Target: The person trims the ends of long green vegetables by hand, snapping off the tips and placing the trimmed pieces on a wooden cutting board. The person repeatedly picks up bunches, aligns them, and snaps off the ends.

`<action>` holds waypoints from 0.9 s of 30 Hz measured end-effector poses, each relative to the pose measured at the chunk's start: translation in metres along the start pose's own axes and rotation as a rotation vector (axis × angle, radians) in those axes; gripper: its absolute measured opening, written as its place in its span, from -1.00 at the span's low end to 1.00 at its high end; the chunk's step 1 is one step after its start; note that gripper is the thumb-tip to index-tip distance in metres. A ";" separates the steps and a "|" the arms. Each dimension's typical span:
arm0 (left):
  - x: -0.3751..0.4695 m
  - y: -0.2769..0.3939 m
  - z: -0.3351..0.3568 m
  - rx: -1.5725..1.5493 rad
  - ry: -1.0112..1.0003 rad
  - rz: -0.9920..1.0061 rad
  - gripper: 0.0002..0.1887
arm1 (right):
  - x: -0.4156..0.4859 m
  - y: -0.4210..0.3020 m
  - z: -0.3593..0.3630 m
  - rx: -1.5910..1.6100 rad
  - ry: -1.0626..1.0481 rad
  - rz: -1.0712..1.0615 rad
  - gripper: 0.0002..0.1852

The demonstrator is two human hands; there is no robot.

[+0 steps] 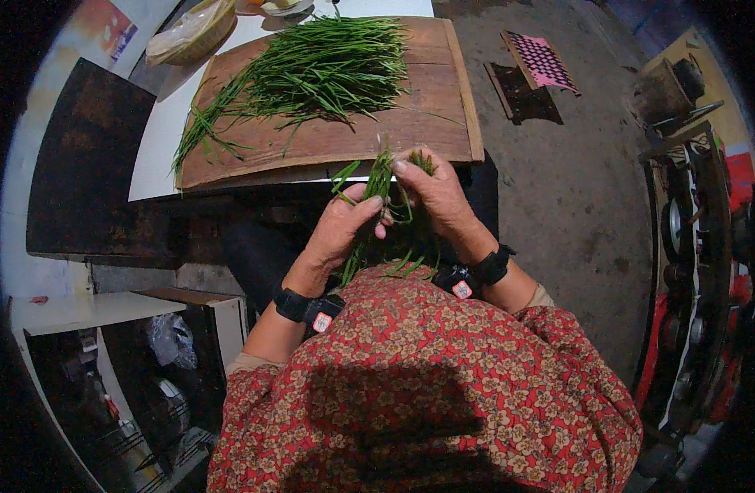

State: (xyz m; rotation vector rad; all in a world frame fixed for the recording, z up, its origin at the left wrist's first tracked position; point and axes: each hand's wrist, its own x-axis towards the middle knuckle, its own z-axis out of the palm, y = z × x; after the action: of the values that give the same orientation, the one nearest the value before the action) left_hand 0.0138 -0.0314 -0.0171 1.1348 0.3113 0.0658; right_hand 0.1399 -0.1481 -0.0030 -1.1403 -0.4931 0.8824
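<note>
My left hand [346,219] grips a small bunch of green grass-like stalks [379,179], just off the near edge of a wooden board. My right hand [431,185] is beside it, its thumb and forefinger pinched at the top of the bunch, with short green ends [421,161] showing between its curled fingers. More blades hang below my hands over the patterned red garment. A large pile of the same long green stalks [334,68] lies across the board [328,145], with a thinner strand of them trailing to its left corner.
The board rests on a white-topped table [152,151]. A yellowish basket with plastic [198,37] and bowls [285,6] stand at its far left. On the floor to the right is a low stool with pink patterned webbing [542,58]. Shelving [692,246] lines the right; an open cabinet [112,311] stands lower left.
</note>
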 end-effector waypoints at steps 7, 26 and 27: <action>0.000 -0.004 0.000 -0.019 0.063 0.028 -0.78 | 0.001 -0.002 -0.002 0.064 0.103 -0.020 -0.85; -0.003 -0.001 -0.001 0.050 0.008 -0.041 -0.78 | 0.004 -0.003 -0.002 0.051 0.117 -0.046 -0.81; -0.002 -0.001 -0.001 0.056 0.005 -0.037 -0.78 | 0.003 -0.004 0.000 0.060 0.121 -0.048 -0.81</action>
State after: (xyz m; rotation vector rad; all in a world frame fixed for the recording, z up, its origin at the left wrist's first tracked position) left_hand 0.0111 -0.0312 -0.0183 1.1839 0.3401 0.0279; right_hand 0.1434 -0.1463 0.0001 -1.1155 -0.3908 0.7769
